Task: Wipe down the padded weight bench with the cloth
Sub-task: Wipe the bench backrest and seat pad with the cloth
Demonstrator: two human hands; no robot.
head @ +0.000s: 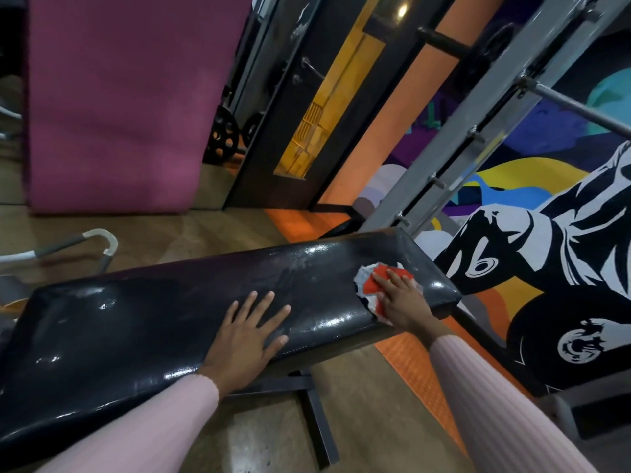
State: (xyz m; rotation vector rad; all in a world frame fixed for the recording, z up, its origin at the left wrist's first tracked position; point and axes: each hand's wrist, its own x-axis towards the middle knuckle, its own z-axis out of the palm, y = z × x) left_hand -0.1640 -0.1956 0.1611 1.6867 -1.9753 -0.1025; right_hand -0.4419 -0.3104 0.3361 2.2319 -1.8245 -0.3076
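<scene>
Right hand (401, 295) flat, fingers extended, pressing red-and-white cloth (370, 285) onto right end of black padded bench (170, 319). Left hand (246, 339) spread, empty, bracing mid-pad. Best done: firm pressure, long overlapping strokes leftward, edges included, cloth kept bunched under palm.

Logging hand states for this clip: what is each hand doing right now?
Left hand: open, flat on the bench, holding nothing.
Right hand: open, pressing the cloth onto the bench.
</scene>
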